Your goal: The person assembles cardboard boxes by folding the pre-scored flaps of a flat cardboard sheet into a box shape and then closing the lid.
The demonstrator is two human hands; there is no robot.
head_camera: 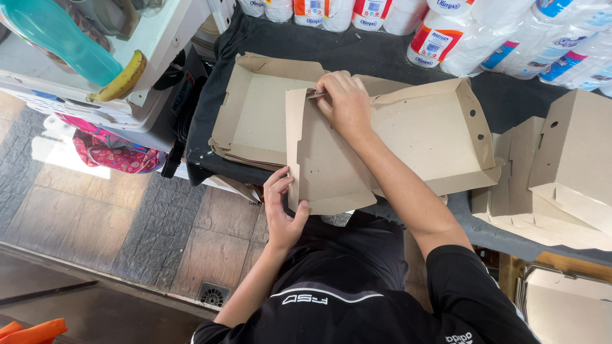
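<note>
A brown cardboard box blank (pixel 421 137), partly folded into a tray shape, lies on a dark-covered table (pixel 357 54). My right hand (pixel 344 102) presses on the top corner of its left flap, fingers curled over a small tab. My left hand (pixel 284 210) grips the lower edge of the same flap (pixel 325 172), thumb on top and fingers behind. Under and to the left lies a stack of flat box blanks (pixel 255 111).
Folded cardboard boxes (pixel 561 172) are piled at the right. Wrapped white paper rolls (pixel 484 32) line the table's far edge. At the left a white appliance (pixel 153 57) carries a banana (pixel 121 79) and a teal container (pixel 57 35). A pink patterned bag (pixel 108 153) hangs below; stone floor tiles with a drain (pixel 213 294).
</note>
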